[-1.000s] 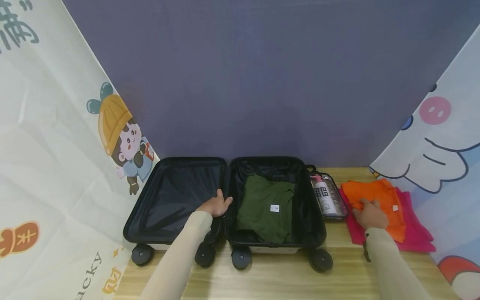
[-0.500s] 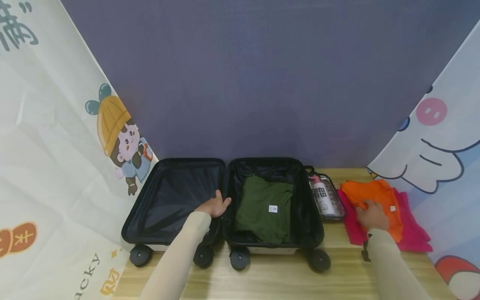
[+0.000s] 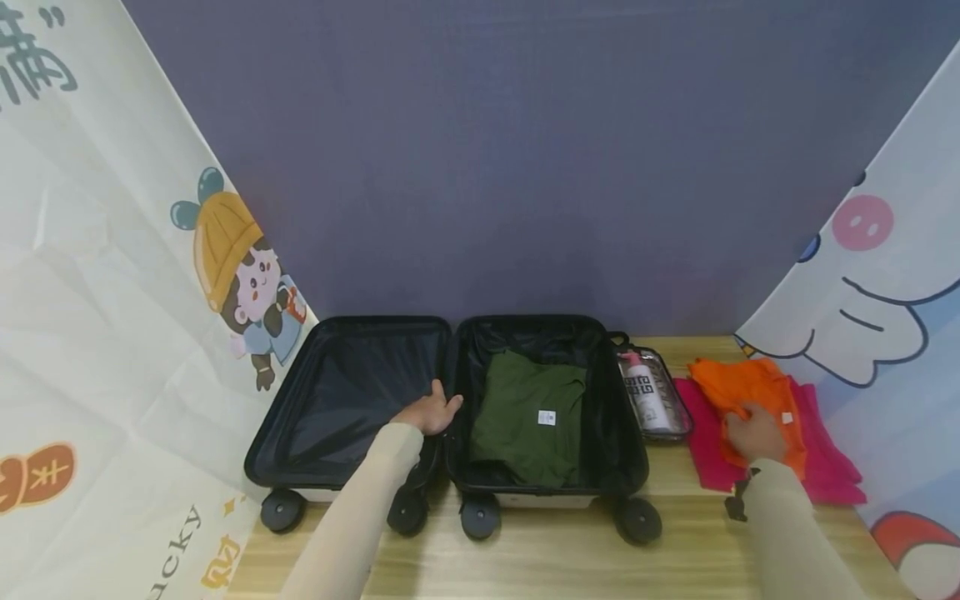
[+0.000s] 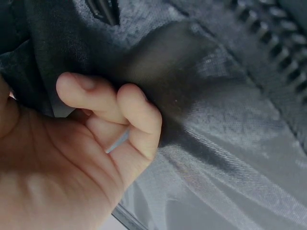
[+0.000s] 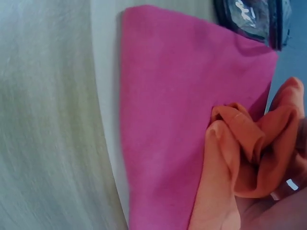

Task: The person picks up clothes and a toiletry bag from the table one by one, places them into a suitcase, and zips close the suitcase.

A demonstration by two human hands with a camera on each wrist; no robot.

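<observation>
My right hand (image 3: 757,435) grips the near left part of an orange garment (image 3: 787,429) with a small white tag. In the right wrist view, a bunched fold of the orange garment (image 5: 249,143) stands up between the thumb and fingers. Beneath it lies a folded pink cloth (image 3: 828,458). My left hand (image 3: 429,412) rests at the inner edge between the two halves of an open black suitcase (image 3: 356,323). Its fingers are loosely bent beside the dark lining (image 4: 230,143) in the left wrist view, with nothing held. A dark green garment (image 3: 517,400) lies in the suitcase's right half.
A clear pouch (image 3: 678,408) holding a white pump bottle (image 3: 651,400) with a pink top lies between suitcase and cloths. Suitcase wheels (image 3: 480,517) face me over the wooden surface (image 3: 555,567). A grey-blue wall (image 3: 517,167) stands behind, with printed sheets (image 3: 112,333) at the sides.
My right hand has drawn slightly nearer and to the right, bunching the orange garment's left edge, so more pink cloth shows there. The left hand stays in place.
</observation>
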